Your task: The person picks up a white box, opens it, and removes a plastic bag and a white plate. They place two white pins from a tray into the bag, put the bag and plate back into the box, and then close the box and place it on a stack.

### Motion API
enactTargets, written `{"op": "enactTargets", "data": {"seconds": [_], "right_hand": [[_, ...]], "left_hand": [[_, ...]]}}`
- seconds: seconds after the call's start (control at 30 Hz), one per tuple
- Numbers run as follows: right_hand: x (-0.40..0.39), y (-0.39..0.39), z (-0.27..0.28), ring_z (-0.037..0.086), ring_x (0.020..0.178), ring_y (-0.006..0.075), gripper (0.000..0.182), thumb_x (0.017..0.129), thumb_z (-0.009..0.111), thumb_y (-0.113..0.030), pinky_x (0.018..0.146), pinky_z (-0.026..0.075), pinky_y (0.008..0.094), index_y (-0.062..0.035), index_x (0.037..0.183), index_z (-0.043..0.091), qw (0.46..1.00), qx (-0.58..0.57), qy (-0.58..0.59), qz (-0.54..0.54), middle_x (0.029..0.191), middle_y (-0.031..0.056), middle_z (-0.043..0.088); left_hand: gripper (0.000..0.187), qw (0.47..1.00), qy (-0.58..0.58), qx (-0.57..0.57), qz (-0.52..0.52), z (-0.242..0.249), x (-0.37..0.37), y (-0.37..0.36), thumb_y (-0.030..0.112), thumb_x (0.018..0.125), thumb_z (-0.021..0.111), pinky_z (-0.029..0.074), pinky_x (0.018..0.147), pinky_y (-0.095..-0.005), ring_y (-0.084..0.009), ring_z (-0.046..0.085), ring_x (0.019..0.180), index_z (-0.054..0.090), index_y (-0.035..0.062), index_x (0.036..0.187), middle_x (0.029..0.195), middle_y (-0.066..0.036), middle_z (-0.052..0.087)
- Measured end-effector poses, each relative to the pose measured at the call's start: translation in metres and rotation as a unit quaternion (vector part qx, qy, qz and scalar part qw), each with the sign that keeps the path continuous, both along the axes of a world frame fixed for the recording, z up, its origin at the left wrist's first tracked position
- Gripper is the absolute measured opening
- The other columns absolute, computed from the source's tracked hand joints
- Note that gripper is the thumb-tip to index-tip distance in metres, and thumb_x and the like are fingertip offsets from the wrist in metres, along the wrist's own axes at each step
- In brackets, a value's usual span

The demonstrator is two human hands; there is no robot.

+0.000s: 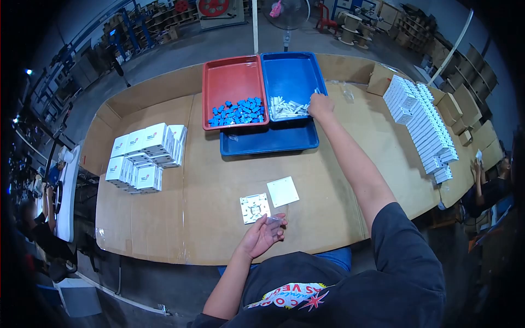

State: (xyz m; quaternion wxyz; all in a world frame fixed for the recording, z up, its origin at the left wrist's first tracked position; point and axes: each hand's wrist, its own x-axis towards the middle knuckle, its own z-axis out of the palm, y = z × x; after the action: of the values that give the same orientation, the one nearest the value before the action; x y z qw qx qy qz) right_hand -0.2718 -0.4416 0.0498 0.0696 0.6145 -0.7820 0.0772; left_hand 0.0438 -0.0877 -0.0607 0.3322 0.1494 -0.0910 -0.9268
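My left hand (263,236) is palm up near the front edge, its fingers curled around a small clear plastic piece (274,219). Just beyond it lies an open white square box part (255,208) with a patterned inside. A plain white square cover (283,191) rests to its right. My right hand (321,106) is at the right rim of the upper blue tray (290,68), its fingers closed around a small whitish piece. Small white pieces (287,108) lie in a pile at the near end of that tray.
A red tray (234,76) holds many small blue parts (238,112). Another blue tray (262,143) sits beneath both. White boxes are stacked on the left (146,156) and in a long row on the right (421,128). Cardboard walls (150,85) edge the table; people sit at both sides.
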Motion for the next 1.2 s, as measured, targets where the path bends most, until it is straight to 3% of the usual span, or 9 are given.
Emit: {"op": "enactTargets", "data": {"seconds": [0.23, 0.33, 0.37, 0.43, 0.47, 0.57, 0.7, 0.93, 1.2], "right_hand": [[0.006, 0.003, -0.004, 0.069, 0.114, 0.0348, 0.025, 0.087, 0.069, -0.017, 0.096, 0.053, 0.0494, -0.0087, 0.109, 0.077, 0.999, -0.03, 0.027, -0.007, 0.119, 0.0169, 0.072], [-0.001, 0.011, 0.01, 0.073, 0.103, 0.0303, 0.022, 0.087, 0.072, -0.016, 0.087, 0.058, 0.041, -0.0082, 0.106, 0.078, 0.998, -0.052, -0.037, -0.005, 0.113, 0.0175, 0.075], [-0.012, 0.006, 0.007, 0.073, 0.098, 0.0274, 0.021, 0.086, 0.074, -0.017, 0.084, 0.057, 0.0391, -0.0069, 0.104, 0.078, 0.984, -0.077, -0.159, 0.029, 0.111, 0.0159, 0.075], [-0.032, -0.007, 0.004, 0.071, 0.087, 0.0215, 0.02, 0.086, 0.077, -0.018, 0.078, 0.056, 0.0354, -0.0043, 0.1, 0.078, 0.907, -0.123, -0.392, 0.098, 0.105, 0.0127, 0.077], [-0.031, 0.003, 0.016, 0.063, 0.073, 0.0127, 0.022, 0.089, 0.078, -0.018, 0.066, 0.051, 0.0304, -0.0003, 0.101, 0.073, 0.812, -0.141, -0.544, 0.158, 0.098, 0.0091, 0.077], [-0.019, 0.059, 0.056, 0.054, 0.065, 0.0075, 0.018, 0.095, 0.073, -0.016, 0.057, 0.045, 0.0253, 0.0006, 0.102, 0.071, 0.643, -0.097, -0.735, 0.193, 0.099, 0.0085, 0.077], [-0.008, 0.116, 0.026, 0.051, 0.063, 0.005, 0.013, 0.097, 0.07, -0.013, 0.055, 0.04, 0.021, -0.0008, 0.101, 0.069, 0.649, -0.071, -0.739, 0.168, 0.099, 0.01, 0.076], [0.052, 0.252, -0.053, 0.048, 0.064, 0.0021, 0.011, 0.095, 0.071, -0.007, 0.056, 0.037, 0.0204, -0.0017, 0.104, 0.07, 0.67, 0.041, -0.737, 0.073, 0.083, -0.0008, 0.067], [0.086, 0.316, -0.055, 0.056, 0.075, 0.0031, 0.013, 0.095, 0.072, -0.004, 0.069, 0.047, 0.0199, 0.0013, 0.107, 0.071, 0.665, 0.089, -0.726, 0.151, 0.087, -0.0016, 0.066]], "left_hand": [[0.059, 1.0, -0.01, -0.015, 0.001, 0.002, -0.001, 0.001, 0.043, 0.111, 0.041, 0.052, 0.095, -0.04, -0.0212, 0.063, 0.093, 0.047, -0.0026, 0.147, 0.125, -0.014, 0.066], [0.058, 1.0, -0.015, -0.024, 0.007, 0.002, 0.0, 0.001, 0.042, 0.111, 0.041, 0.052, 0.096, -0.0395, -0.0212, 0.063, 0.094, 0.047, -0.0023, 0.147, 0.125, -0.014, 0.065], [0.058, 0.999, -0.015, -0.027, 0.009, 0.001, 0.0, 0.001, 0.042, 0.111, 0.042, 0.051, 0.096, -0.0394, -0.0213, 0.063, 0.094, 0.047, -0.0022, 0.147, 0.126, -0.014, 0.065], [0.056, 0.999, -0.009, -0.033, 0.01, 0.002, 0.0, 0.002, 0.04, 0.111, 0.041, 0.052, 0.095, -0.0381, -0.0202, 0.063, 0.095, 0.046, -0.002, 0.149, 0.126, -0.013, 0.065], [0.055, 0.999, -0.006, -0.036, 0.01, 0.003, 0.0, 0.002, 0.039, 0.112, 0.04, 0.052, 0.094, -0.0374, -0.0197, 0.063, 0.095, 0.046, -0.0018, 0.149, 0.126, -0.013, 0.065], [0.057, 1.0, -0.008, -0.028, 0.001, 0.004, 0.0, 0.001, 0.04, 0.111, 0.04, 0.052, 0.094, -0.0372, -0.0194, 0.063, 0.095, 0.046, -0.0021, 0.149, 0.126, -0.012, 0.066], [0.06, 1.0, 0.005, -0.008, -0.006, -0.003, -0.001, -0.002, 0.043, 0.111, 0.04, 0.052, 0.096, -0.0403, -0.0219, 0.065, 0.094, 0.046, -0.0036, 0.149, 0.124, -0.014, 0.067], [0.058, 1.0, -0.014, -0.028, 0.002, 0.001, -0.001, 0.001, 0.042, 0.112, 0.036, 0.051, 0.093, -0.0351, -0.0174, 0.062, 0.094, 0.048, -0.0013, 0.148, 0.125, -0.009, 0.065], [0.065, 0.999, -0.021, -0.024, 0.012, 0.011, -0.002, -0.002, 0.05, 0.112, 0.036, 0.053, 0.092, -0.0364, -0.0174, 0.063, 0.091, 0.048, -0.0026, 0.148, 0.119, -0.008, 0.067]]}}
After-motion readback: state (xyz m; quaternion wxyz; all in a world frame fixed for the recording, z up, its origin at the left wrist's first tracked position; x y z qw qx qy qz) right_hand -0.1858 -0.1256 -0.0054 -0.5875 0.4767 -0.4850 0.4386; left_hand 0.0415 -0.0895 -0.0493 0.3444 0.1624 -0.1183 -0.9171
